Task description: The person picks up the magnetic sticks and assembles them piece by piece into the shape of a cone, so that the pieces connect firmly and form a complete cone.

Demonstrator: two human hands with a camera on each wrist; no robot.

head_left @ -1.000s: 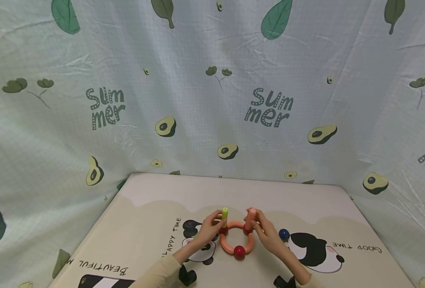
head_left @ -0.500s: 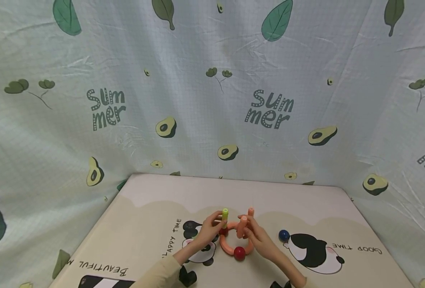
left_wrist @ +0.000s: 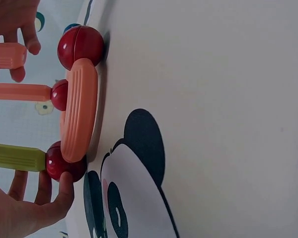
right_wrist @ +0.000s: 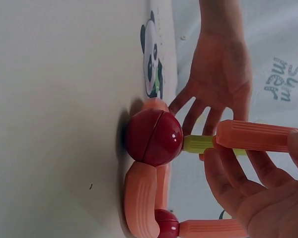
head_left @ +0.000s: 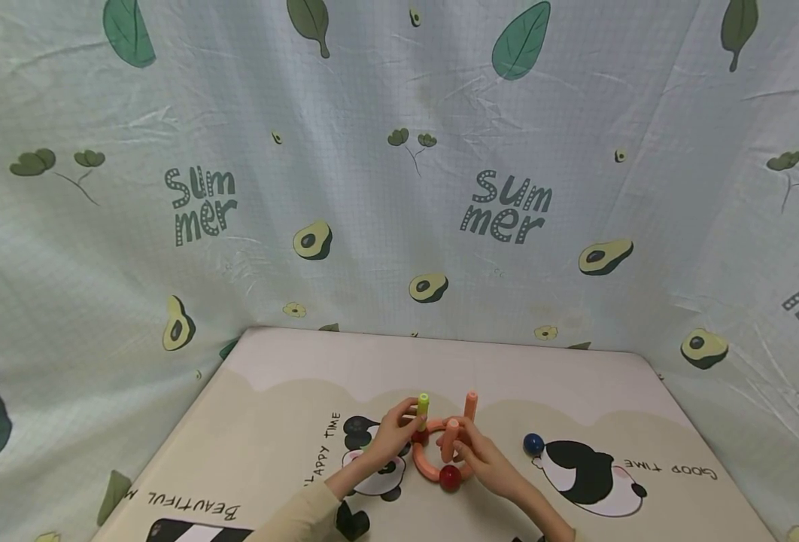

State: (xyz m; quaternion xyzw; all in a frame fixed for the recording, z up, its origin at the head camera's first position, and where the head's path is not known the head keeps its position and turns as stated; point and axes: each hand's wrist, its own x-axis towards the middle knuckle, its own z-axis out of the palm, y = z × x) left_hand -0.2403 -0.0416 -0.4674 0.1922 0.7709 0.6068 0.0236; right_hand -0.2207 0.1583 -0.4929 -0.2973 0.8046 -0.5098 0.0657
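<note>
On the table lies a ring of curved orange pieces [head_left: 426,463] joined by red balls. My left hand [head_left: 393,433] grips an upright yellow-green rod [head_left: 423,407] set on the ring's left ball [left_wrist: 64,161]; a fingertip touches that ball. My right hand [head_left: 487,461] pinches a straight orange rod [head_left: 450,438], held apart from the ring near its front red ball [head_left: 450,478]. In the right wrist view, this rod's free end [right_wrist: 233,135] stands off from the ball. Another orange rod [head_left: 471,405] stands upright on the right ball [right_wrist: 166,224].
A blue ball [head_left: 533,444] sits on the table to the right of my right hand. The table mat [head_left: 271,421] carries panda and dog drawings. A printed curtain [head_left: 372,188] hangs behind the table's far edge.
My right hand has moved left and nearer with its orange rod, from the ring's right ball toward the front one. The standing orange rod has come into clear view. My left hand stays put.
</note>
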